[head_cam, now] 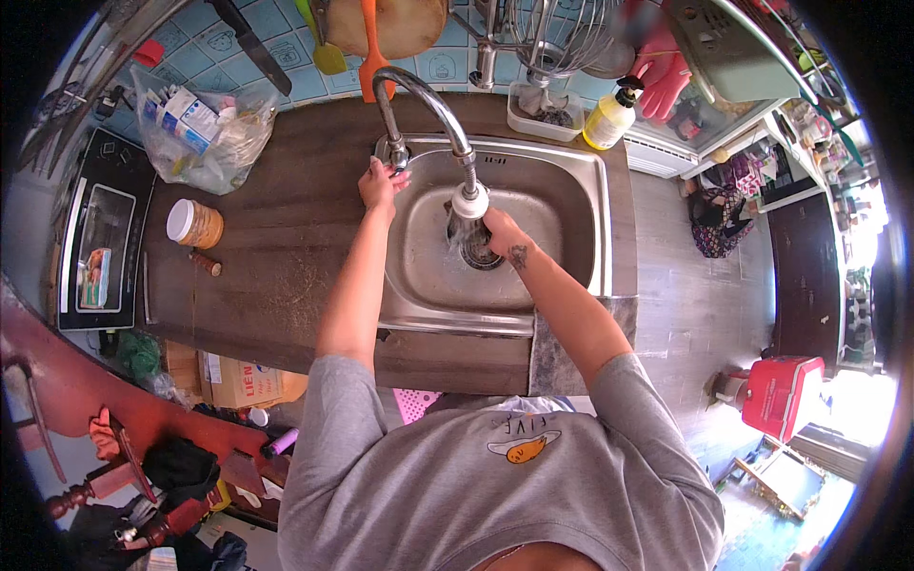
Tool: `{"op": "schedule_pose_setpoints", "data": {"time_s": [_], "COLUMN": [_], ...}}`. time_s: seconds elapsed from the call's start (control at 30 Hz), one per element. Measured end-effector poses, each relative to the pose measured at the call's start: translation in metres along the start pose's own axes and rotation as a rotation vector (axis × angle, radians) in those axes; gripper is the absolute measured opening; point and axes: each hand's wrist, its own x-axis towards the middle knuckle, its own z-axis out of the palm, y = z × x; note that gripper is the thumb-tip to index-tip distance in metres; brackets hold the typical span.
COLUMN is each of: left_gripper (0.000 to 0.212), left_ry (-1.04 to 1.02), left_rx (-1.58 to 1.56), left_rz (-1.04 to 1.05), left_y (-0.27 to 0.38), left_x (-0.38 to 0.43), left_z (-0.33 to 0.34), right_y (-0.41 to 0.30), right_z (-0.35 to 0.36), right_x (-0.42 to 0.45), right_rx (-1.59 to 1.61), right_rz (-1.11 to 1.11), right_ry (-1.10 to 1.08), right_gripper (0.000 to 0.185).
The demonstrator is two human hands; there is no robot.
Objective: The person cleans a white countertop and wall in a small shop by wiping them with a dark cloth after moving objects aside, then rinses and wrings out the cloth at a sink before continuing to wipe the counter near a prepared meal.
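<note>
A curved chrome faucet rises over the back left of the stainless steel sink. My left hand is at the faucet's base, its fingers by the handle; whether they grip it is unclear. Water runs from the white spray head. Just right of and below that head, my right hand reaches into the stream and holds a dark object, mostly hidden by the hand, the spray head and the water. Beneath it shows the metal drain strainer.
Left on the wooden counter are a white-lidded jar, a brown stub and a filled plastic bag. Behind the sink stand a plastic container and a yellow pump bottle. A dark cloth hangs over the front edge.
</note>
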Motion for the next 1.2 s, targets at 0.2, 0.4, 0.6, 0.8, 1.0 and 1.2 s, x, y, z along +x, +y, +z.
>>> {"op": "schedule_pose_setpoints", "data": {"time_s": [0.2, 0.4, 0.6, 0.8, 1.0, 1.2], "left_gripper": [0.076, 0.102, 0.020, 0.032, 0.030, 0.034], "left_ry": [-0.142, -0.176, -0.134, -0.114, -0.321, -0.087], "left_rx": [-0.042, -0.135, -0.505, -0.660, -0.354, -0.363], "left_rz": [-0.311, -0.901, -0.709, -0.586, -0.542, -0.670], "left_y": [-0.010, -0.056, -0.128, -0.084, -0.099, -0.089], "left_x": [-0.034, -0.052, -0.020, -0.049, -0.037, -0.042], "left_z": [0.014, 0.015, -0.001, 0.012, 0.030, 0.022], "right_y": [0.022, 0.021, 0.035, 0.029, 0.073, 0.016], "right_z": [-0.022, 0.031, 0.026, 0.025, -0.018, 0.026], "right_x": [0.059, 0.036, 0.029, 0.014, 0.077, 0.010], "right_rx": [-0.927, 0.343, 0.269, 0.417, -0.280, 0.841], "right_rz": [-0.871, -0.042, -0.367, -0.115, -0.570, -0.176], "right_ry": [0.048, -0.031, 0.072, 0.142, 0.005, -0.028], "right_gripper": [0.058, 0.032, 0.025, 0.027, 0.023, 0.034]}}
